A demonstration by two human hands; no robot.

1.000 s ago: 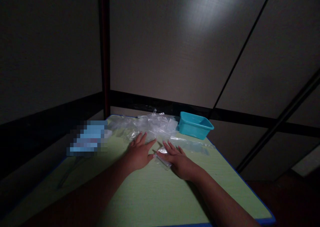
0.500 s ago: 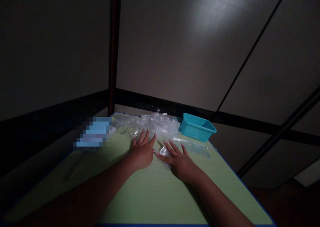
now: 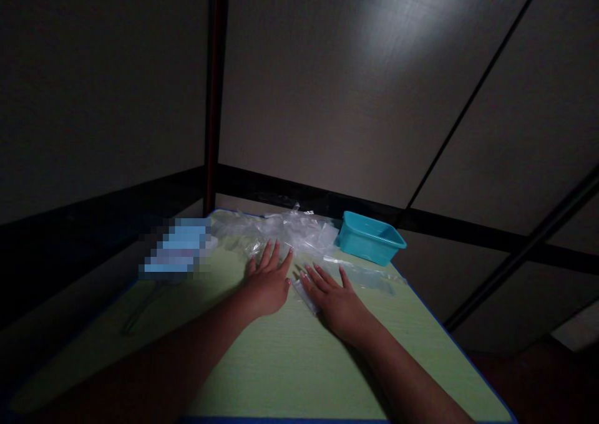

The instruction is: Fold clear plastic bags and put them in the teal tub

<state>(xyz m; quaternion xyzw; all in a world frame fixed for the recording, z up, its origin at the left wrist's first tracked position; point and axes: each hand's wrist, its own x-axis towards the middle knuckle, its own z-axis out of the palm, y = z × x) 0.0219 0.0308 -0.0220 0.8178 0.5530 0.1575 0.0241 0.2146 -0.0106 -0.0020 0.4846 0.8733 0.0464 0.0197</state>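
On the pale green table point(image 3: 262, 374), a small clear plastic bag point(image 3: 306, 297) lies mostly under my right hand point(image 3: 334, 302). That hand is flat with its fingers stretched forward, and only the bag's left edge shows. To its left, my left hand point(image 3: 267, 285) rests with fingers spread, its thumb tip close to the bag's edge. A heap of crumpled clear plastic bags point(image 3: 299, 227) sits just beyond both hands, near the left fingertips. Another flat clear plastic piece point(image 3: 365, 275) lies past the right fingertips.
A turquoise plastic basket point(image 3: 367, 244) stands at the table's far right edge. A blurred-out light blue item point(image 3: 178, 246) lies at the far left, with a thin dark object point(image 3: 140, 308) nearer me. Dark panelled walls point(image 3: 318, 100) rise behind the table.
My right thumb and fingers have drawn closer together, and the hand now covers more of the small plastic bag. The left hand has stayed in place.
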